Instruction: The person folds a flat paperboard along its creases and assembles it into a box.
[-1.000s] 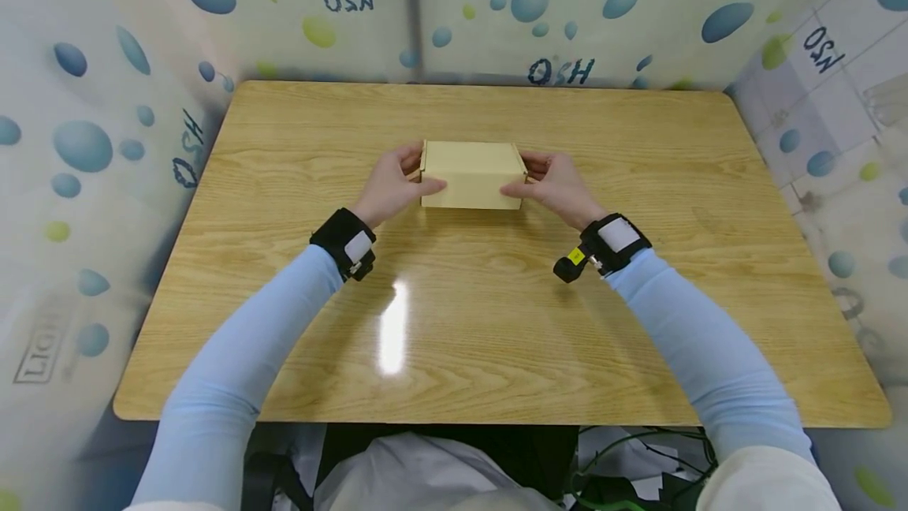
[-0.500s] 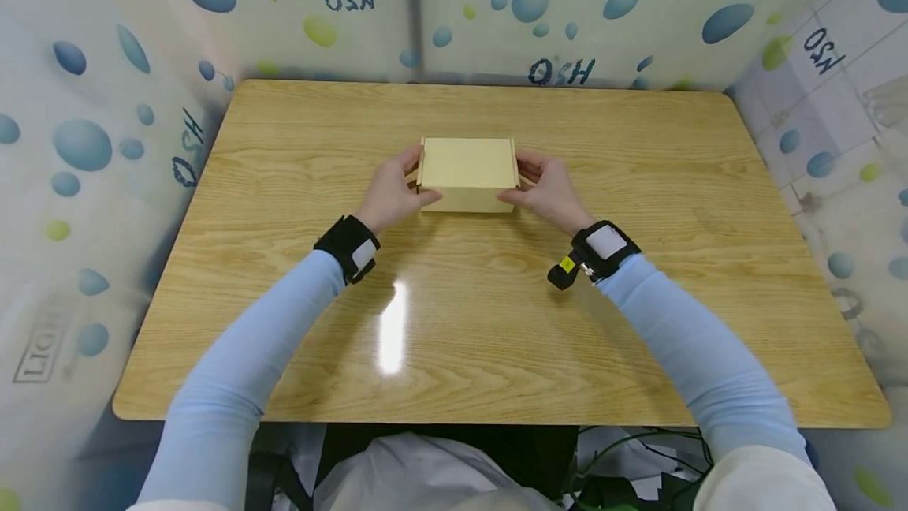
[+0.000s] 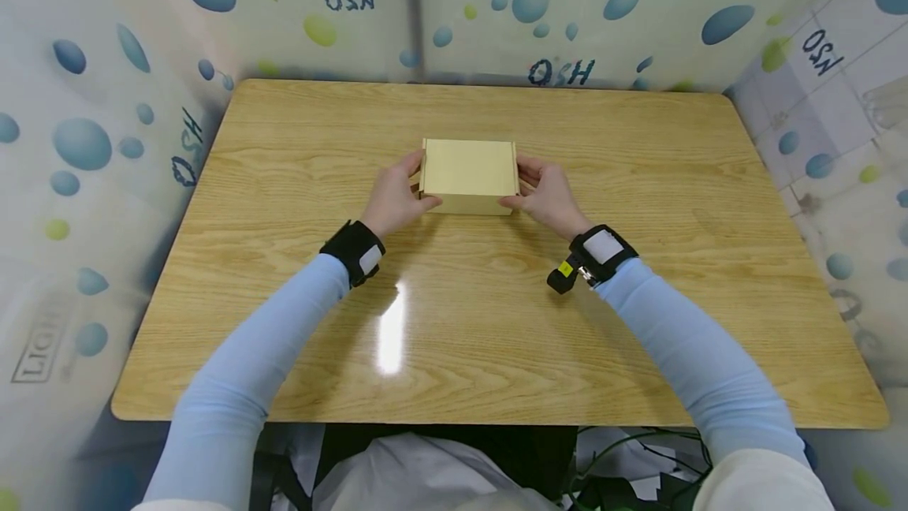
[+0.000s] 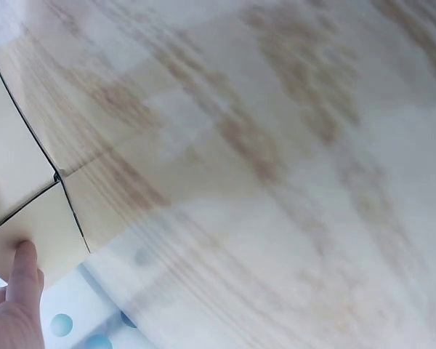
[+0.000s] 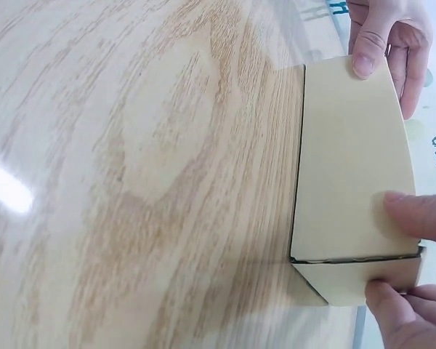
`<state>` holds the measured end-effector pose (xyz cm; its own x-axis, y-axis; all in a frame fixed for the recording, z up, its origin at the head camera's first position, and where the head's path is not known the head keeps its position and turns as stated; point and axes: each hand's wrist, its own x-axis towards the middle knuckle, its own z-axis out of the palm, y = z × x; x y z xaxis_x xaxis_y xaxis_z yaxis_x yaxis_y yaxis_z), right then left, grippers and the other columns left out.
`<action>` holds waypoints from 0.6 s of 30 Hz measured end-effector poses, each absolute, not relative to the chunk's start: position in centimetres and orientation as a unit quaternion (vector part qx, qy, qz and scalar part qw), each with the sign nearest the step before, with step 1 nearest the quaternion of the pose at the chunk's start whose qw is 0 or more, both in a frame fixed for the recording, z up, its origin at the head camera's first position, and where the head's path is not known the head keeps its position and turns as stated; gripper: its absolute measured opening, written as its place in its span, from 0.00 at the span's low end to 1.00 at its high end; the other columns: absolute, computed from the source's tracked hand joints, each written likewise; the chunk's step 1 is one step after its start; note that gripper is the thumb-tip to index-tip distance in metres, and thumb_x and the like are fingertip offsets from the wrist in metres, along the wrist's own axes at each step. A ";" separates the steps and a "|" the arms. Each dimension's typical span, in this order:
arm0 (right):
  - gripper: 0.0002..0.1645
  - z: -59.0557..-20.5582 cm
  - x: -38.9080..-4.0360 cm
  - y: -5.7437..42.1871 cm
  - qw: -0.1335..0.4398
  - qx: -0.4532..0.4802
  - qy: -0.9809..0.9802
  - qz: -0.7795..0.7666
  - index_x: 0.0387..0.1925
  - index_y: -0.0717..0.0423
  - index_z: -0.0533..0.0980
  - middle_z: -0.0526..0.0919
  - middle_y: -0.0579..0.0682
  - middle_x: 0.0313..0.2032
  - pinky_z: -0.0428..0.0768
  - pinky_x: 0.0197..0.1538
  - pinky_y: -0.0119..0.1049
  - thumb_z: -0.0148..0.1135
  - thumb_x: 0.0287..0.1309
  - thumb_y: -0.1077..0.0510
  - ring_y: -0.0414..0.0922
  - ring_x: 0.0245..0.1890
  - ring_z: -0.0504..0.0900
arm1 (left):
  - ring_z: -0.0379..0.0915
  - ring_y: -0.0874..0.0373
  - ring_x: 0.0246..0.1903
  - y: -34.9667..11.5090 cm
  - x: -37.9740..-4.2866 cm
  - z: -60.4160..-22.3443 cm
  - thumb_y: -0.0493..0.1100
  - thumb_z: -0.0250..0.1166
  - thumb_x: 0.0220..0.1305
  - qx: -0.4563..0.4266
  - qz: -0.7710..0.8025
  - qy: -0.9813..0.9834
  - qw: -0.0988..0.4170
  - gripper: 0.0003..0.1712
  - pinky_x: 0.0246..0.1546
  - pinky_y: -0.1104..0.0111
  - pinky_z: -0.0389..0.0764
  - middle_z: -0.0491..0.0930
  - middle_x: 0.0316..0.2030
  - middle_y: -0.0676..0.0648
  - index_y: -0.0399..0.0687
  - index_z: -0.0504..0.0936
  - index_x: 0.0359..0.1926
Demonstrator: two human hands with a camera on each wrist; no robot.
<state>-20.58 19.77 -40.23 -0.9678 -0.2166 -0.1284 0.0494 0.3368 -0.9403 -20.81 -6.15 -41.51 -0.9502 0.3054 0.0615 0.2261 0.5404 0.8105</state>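
Note:
A closed pale-yellow cardboard box (image 3: 470,168) sits on the table in the head view, its lid facing up. My left hand (image 3: 392,197) grips its left end, thumb at the front corner and fingers along the side. At the opposite end my right hand (image 3: 552,197) holds it the same way. In the right wrist view, the right thumb and fingers press the near corner of the box (image 5: 356,160), and the left hand (image 5: 389,40) is at the far end. Fingertips of the left hand (image 4: 22,298) touch an end panel in the left wrist view.
The wood-grain table (image 3: 468,322) extends around the box, with a bright light reflection in front of it. A patterned curtain (image 3: 319,30) with blue and green spots encloses the back and sides. Green and black cables (image 3: 638,440) hang below the front edge.
The box has levelled: its top shows more and its front face less than a second ago. It has shifted slightly left, both hands still holding it.

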 end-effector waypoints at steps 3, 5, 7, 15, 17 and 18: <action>0.47 -40.3 -20.5 19.8 0.113 -0.054 0.813 -0.568 0.68 0.63 0.57 0.62 0.61 0.67 0.69 0.64 0.42 0.68 0.47 0.71 0.51 0.67 0.64 | 0.64 0.53 0.64 -6.1 -20.8 -41.6 0.38 0.71 0.52 0.153 0.448 0.880 0.040 0.48 0.54 0.68 0.76 0.65 0.65 0.41 0.38 0.55 0.70; 0.47 -40.4 -20.5 19.8 0.108 -0.058 0.818 -0.562 0.68 0.63 0.57 0.63 0.61 0.66 0.69 0.63 0.42 0.68 0.47 0.71 0.51 0.66 0.64 | 0.64 0.53 0.63 -6.0 -20.8 -41.7 0.39 0.71 0.52 0.155 0.444 0.882 0.040 0.48 0.53 0.68 0.76 0.65 0.65 0.41 0.39 0.55 0.70; 0.46 -40.4 -20.4 19.8 0.104 -0.059 0.822 -0.557 0.67 0.62 0.58 0.64 0.61 0.66 0.70 0.63 0.41 0.68 0.47 0.70 0.51 0.66 0.65 | 0.65 0.53 0.63 -6.0 -20.8 -41.7 0.39 0.71 0.52 0.156 0.442 0.883 0.040 0.47 0.53 0.69 0.76 0.65 0.65 0.42 0.39 0.55 0.70; 0.47 -40.3 -20.5 19.9 0.102 -0.060 0.831 -0.543 0.68 0.62 0.57 0.64 0.61 0.66 0.70 0.63 0.41 0.69 0.47 0.68 0.51 0.66 0.65 | 0.67 0.50 0.61 -5.9 -20.8 -41.6 0.40 0.71 0.52 0.152 0.442 0.883 0.040 0.48 0.53 0.66 0.77 0.64 0.65 0.41 0.41 0.54 0.70; 0.49 -40.3 -20.4 20.0 0.102 -0.062 0.831 -0.543 0.69 0.60 0.57 0.63 0.60 0.66 0.69 0.63 0.41 0.70 0.46 0.67 0.50 0.66 0.64 | 0.68 0.48 0.61 -6.0 -20.8 -41.6 0.44 0.71 0.53 0.152 0.433 0.888 0.039 0.50 0.52 0.65 0.78 0.63 0.66 0.41 0.42 0.53 0.71; 0.50 -40.3 -20.4 20.1 0.102 -0.062 0.831 -0.543 0.69 0.59 0.56 0.63 0.58 0.67 0.69 0.64 0.41 0.71 0.46 0.65 0.50 0.67 0.64 | 0.68 0.48 0.61 -6.0 -20.8 -41.5 0.47 0.70 0.53 0.153 0.427 0.891 0.037 0.50 0.52 0.64 0.78 0.63 0.66 0.41 0.43 0.52 0.71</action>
<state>-20.41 20.10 -40.28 -0.9715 -0.2142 -0.1016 0.0068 0.4033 -0.9150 -20.79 -5.99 -41.53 -0.9505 0.3041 0.0642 0.2406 0.5894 0.7712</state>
